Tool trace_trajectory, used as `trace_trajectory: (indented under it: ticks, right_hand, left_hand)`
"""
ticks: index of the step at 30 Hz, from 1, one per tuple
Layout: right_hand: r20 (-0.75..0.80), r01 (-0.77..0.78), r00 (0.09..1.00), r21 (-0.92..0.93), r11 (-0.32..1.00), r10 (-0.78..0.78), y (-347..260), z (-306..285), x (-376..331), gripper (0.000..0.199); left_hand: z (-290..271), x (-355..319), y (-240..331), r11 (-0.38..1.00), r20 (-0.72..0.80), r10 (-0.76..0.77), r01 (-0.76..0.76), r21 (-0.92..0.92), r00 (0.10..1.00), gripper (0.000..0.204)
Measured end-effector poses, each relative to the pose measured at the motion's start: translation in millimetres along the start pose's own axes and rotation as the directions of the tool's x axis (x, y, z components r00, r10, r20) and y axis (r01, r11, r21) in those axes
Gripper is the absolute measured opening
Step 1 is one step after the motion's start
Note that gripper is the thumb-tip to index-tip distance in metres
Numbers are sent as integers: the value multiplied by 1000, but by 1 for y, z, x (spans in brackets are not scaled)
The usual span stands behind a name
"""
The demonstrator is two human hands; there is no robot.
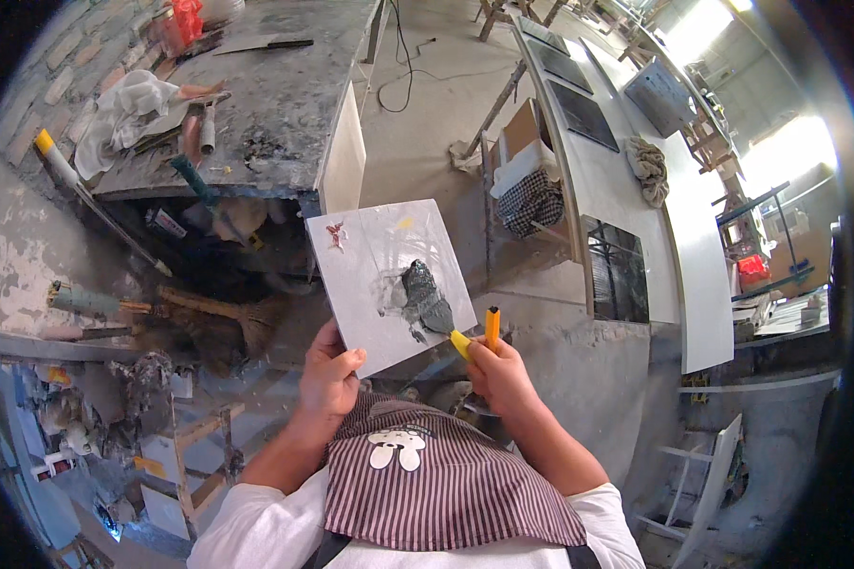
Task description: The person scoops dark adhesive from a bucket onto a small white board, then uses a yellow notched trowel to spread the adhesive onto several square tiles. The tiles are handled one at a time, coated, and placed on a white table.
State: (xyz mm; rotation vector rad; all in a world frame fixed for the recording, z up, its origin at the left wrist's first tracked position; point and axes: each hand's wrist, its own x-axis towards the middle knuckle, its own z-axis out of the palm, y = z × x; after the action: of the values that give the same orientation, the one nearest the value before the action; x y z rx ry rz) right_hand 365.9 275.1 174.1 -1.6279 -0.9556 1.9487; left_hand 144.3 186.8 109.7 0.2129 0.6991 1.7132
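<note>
My left hand (pixel 331 371) grips the lower left corner of a pale square tile (pixel 361 284), thumb on top, holding it tilted in front of me. A dark grey-green paste (pixel 425 296) lies smeared over the tile's middle and lower right. A small reddish mark shows in its upper left corner. My right hand (pixel 503 375) is closed round a yellow scraper (pixel 460 344) at the tile's lower right edge, where it meets the paste; its blade cannot be told from the paste. An orange stick-like piece (pixel 492 327) with a dark end also stands up from that hand.
A stained workbench (pixel 285 95) at the far left bears a white cloth (pixel 128 114), tools and a long blade (pixel 266 45). On the right a long table (pixel 626 190) carries dark glossy panels (pixel 617 270) and a crumpled rag (pixel 648 171). A broom (pixel 228 318) lies left of me.
</note>
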Motion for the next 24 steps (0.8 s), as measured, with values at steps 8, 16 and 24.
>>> trace_trajectory:
  ticks: [8, 16, 24]
  right_hand:
    - [-26, -6, 1000, 45, 999, 7, 12, -14, -8, 17]
    - [-22, 100, 995, -54, 993, -102, -13, -15, 1, 21]
    - [355, 366, 927, -780, 508, -123, -106, -21, -1, 24]
  left_hand:
    - [4, -8, -10, 985, -4, 57, -56, 164, 998, 55]
    - [-5, -7, 11, 980, 174, -73, 38, 196, 982, 63]
    - [0, 6, 52, 939, 271, -262, 180, 294, 926, 61]
